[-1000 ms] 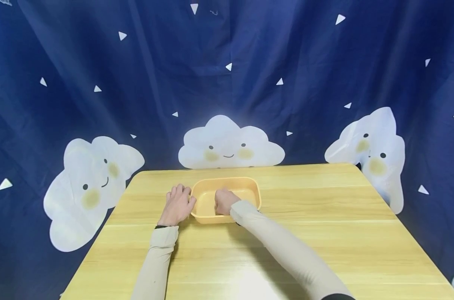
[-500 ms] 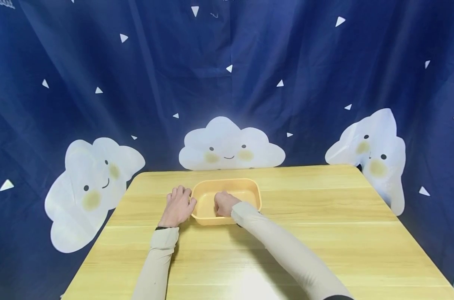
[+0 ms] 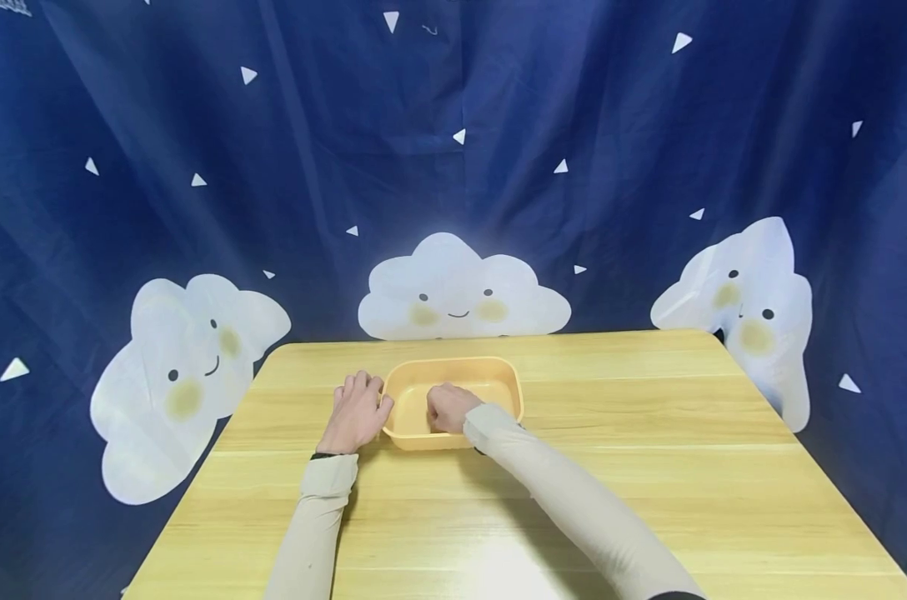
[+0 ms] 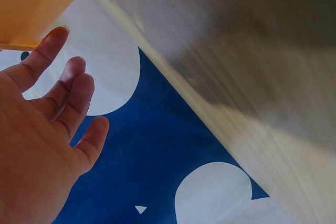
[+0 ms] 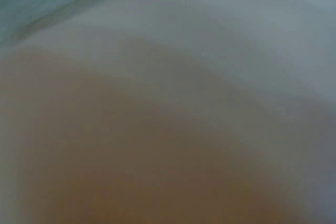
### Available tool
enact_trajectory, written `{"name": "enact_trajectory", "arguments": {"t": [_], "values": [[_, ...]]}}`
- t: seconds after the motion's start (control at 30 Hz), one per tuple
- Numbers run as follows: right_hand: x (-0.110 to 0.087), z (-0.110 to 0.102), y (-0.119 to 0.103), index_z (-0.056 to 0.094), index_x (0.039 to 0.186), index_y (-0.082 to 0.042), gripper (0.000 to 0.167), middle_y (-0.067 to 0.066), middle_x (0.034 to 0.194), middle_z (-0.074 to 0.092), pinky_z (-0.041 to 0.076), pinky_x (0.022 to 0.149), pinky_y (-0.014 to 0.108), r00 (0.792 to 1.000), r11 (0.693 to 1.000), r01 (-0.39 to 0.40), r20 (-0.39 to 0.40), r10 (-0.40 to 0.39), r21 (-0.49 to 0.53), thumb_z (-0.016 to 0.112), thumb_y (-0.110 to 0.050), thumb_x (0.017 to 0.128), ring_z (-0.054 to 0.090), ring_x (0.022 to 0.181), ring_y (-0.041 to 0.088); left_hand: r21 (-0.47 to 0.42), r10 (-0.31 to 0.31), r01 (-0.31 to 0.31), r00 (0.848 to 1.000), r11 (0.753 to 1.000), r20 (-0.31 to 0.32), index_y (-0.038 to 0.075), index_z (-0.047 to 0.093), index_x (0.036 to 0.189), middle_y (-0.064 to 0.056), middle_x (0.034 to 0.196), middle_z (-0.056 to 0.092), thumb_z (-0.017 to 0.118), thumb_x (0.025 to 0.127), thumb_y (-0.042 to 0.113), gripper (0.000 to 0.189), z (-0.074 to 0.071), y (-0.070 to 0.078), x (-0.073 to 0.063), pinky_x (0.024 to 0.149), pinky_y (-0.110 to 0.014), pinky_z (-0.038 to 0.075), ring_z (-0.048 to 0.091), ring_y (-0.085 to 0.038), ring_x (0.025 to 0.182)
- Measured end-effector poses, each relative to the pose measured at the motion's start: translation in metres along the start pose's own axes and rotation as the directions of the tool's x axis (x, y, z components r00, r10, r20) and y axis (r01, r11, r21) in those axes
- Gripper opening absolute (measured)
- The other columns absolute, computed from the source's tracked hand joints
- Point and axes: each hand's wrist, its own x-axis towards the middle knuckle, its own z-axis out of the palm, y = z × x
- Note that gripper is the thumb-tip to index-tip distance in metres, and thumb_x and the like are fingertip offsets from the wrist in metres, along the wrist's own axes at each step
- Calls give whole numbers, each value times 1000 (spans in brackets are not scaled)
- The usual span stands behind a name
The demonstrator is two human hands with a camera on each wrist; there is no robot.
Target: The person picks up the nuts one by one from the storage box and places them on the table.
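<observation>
A shallow pale-orange plastic basin (image 3: 453,364), rectangular with rounded corners, stands near the far edge of the table. At its left end my left hand (image 3: 354,417) holds the rim, thumb over the edge. In the left wrist view, the index finger (image 4: 46,51) lies along the basin's outer wall (image 4: 39,3), and the other fingers are loosely bent beside it. My right hand (image 3: 452,408) is down inside the basin, curled like a fist with the back of the hand upward. Whatever may be under its fingers is hidden, and the right wrist view is a dark blur.
Light wood-grain boards make up the table (image 3: 648,475). A dark blue curtain (image 3: 611,92) with white triangles and smiling clouds hangs behind and at both sides. Pale sleeves (image 3: 573,500) cover both forearms, the right one crossing the basin's front rim.
Hands and basin keep nearly the same places. My right fist sits very slightly lower in the picture than one second ago, as the whole view shifts a little downward.
</observation>
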Motion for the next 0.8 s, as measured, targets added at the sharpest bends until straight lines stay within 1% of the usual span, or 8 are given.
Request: {"name": "enact_trajectory", "arguments": {"t": [0.13,0.23,0.37,0.47,0.6,0.63,0.73,0.8], "values": [[1,1,3,26,49,-21,56,-9,49,16,17,45,19,1000,998,23,-3,-23,53,58,11,83,13,47,6,-4,3,-3,1000,1000,-4,7,65,110,-13,115,55,49,100,28,27,1,-1,1,86,-47,33,44,-33,102],[1,1,4,27,49,-22,56,-10,49,17,16,46,20,1000,996,23,1,-23,84,58,11,82,12,47,5,-7,7,-7,1000,1000,-11,8,64,108,-13,114,55,50,100,28,26,2,-2,1,85,-47,33,43,-32,100],[0,0,3,31,49,-21,54,-10,47,22,17,46,20,1000,996,25,5,-26,85,59,11,82,15,47,5,-10,6,-6,1000,1000,-6,8,64,106,-12,114,55,49,101,28,26,2,-2,0,86,-47,33,42,-32,100],[-1,-1,2,40,50,-19,49,-9,51,37,23,48,19,1000,996,18,19,-20,82,61,11,84,23,48,5,-10,2,-2,1000,1000,0,8,64,106,-12,115,55,48,101,29,27,3,-3,0,87,-47,33,42,-32,100],[-3,-4,1,62,59,-11,34,-4,69,64,36,56,19,999,997,-2,41,-1,76,63,9,87,38,55,6,-5,4,-4,1000,1000,-5,7,64,108,-13,115,55,48,101,29,28,3,-3,0,86,-46,33,43,-32,100],[-3,-5,0,65,63,-9,31,-1,74,68,38,59,19,999,997,-7,47,4,75,62,8,88,39,57,6,-3,5,-5,1000,1000,-7,7,65,108,-13,116,55,48,101,29,29,3,-3,0,85,-46,32,43,-32,101],[-4,-7,-1,68,65,-7,30,2,78,72,41,65,21,999,997,-15,53,11,73,62,8,90,42,60,8,-5,5,-5,1000,1000,-8,7,65,106,-13,115,55,47,101,29,28,2,-2,0,85,-46,32,43,-32,100],[-4,-7,-1,62,60,-8,35,1,69,66,39,63,21,998,997,-19,55,15,71,61,8,90,39,58,8,-8,4,-4,1000,1000,-5,8,64,103,-13,115,55,47,101,29,27,1,-1,0,85,-46,33,43,-32,100]]}}
